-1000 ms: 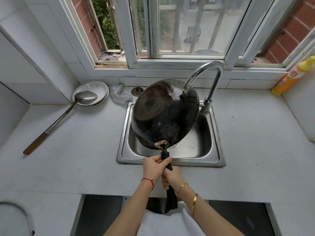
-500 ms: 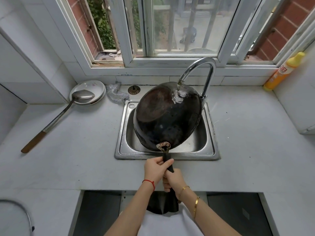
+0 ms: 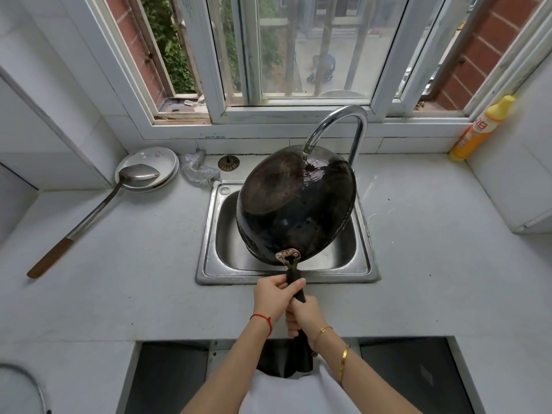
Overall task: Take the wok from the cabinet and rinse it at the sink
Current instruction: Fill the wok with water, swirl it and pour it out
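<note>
grip: left hand [image 3: 276, 297] and right hand [image 3: 304, 313] both wrapped round the wok handle [image 3: 294, 282]
wok [image 3: 295, 207]: tilted, underside up, over the sink [image 3: 363, 264]
tap [image 3: 337, 130]: water seemingly landing on it

A home kitchen: steel sink [image 3: 286, 273] and faucet [image 3: 340, 127] under a window [image 3: 298, 55].

Both my forearms reach forward over the desk's near edge, converging. My left hand [image 3: 274, 297] is wrapped round the wok handle [image 3: 295, 282], thumb on top; my right hand [image 3: 303, 315] grips it just behind, touching the left.
</note>
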Tool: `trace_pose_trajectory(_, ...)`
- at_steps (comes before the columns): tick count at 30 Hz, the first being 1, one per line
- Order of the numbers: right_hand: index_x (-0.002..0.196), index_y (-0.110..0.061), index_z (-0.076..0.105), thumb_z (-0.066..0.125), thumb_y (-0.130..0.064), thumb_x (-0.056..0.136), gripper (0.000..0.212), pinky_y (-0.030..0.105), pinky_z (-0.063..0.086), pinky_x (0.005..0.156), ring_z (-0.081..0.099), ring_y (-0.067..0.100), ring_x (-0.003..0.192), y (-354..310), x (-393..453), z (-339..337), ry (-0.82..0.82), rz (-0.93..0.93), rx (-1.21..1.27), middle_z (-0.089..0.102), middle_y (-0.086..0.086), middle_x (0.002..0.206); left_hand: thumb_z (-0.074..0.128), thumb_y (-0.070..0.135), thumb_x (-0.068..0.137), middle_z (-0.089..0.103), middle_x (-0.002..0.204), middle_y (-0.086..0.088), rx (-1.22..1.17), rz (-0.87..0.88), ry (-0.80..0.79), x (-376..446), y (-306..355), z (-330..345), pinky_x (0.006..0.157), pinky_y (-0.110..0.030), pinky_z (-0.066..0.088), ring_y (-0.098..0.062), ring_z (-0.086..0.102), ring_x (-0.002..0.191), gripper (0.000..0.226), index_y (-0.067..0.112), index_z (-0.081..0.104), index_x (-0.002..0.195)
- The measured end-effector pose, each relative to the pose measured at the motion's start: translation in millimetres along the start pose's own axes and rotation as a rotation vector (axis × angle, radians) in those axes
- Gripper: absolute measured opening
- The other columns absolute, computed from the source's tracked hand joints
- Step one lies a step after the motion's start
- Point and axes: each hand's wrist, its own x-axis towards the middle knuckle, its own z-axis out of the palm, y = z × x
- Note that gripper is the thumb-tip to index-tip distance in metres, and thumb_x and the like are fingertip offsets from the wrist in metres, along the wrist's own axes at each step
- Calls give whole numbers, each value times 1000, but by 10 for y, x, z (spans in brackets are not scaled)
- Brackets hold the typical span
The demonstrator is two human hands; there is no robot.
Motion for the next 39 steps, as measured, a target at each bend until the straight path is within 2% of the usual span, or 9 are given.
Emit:
trace_pose_trajectory(8,59,-15,43,46,-15,95,36,20,29,39,31,13,37,-120,132,56,-18,-13,-11,35,-1,45,78,25,78,77,86,3,-5,10,17,157,45,-63,72,-14,53,-2,70,84,25,14,76,100)
trace_pose_trajectory(13,59,-15,42,47,-15,94,36,20,29,39,31,13,37,-195,234,114,-35,-16,-32,35,0,46,78,24,79,77,85,1,-24,9,34,256,84,-128,68,-12,52,0,70,81,23,13,76,99)
trace_pose_trajectory(19,60,-15,43,48,-18,94,35,20,31,40,33,13,38,-259,309,194,-57,-13,-77,37,0,46,78,24,78,77,85,0,-38,-1,57,329,77,-210,77,-23,56,-7,72,86,20,15,76,96)
trace_pose_trajectory(22,61,-14,44,48,-19,94,34,20,32,41,33,13,39,-245,315,213,-66,-9,-89,37,1,48,78,24,79,77,87,0,-49,-11,64,320,56,-236,79,-24,57,-7,71,87,24,13,75,100)
trace_pose_trajectory(28,60,-15,44,48,-20,94,35,20,31,41,33,13,39,-181,235,186,-78,2,-88,37,0,47,78,23,78,77,86,2,-47,-11,73,224,19,-217,70,-14,53,-4,71,86,23,14,75,99)
trace_pose_trajectory(33,58,-15,43,48,-19,95,37,21,30,40,32,13,38,-93,137,113,-73,-4,-67,36,0,46,78,24,78,76,85,6,-34,-12,48,111,-22,-152,76,-18,54,-1,69,85,18,18,75,96)
trace_pose_trajectory(36,58,-15,43,48,-19,95,38,20,31,40,32,13,37,-47,74,62,-62,-6,-58,37,0,45,78,24,79,75,83,9,-23,-10,33,48,-37,-103,69,-11,51,3,68,82,14,21,75,92)
trace_pose_trajectory(39,57,-16,42,47,-19,96,39,19,31,39,32,12,36,-33,10,20,-39,-6,-59,36,-2,43,78,24,78,76,82,7,-17,-14,24,13,-40,-53,66,-10,51,5,69,77,19,16,76,95)
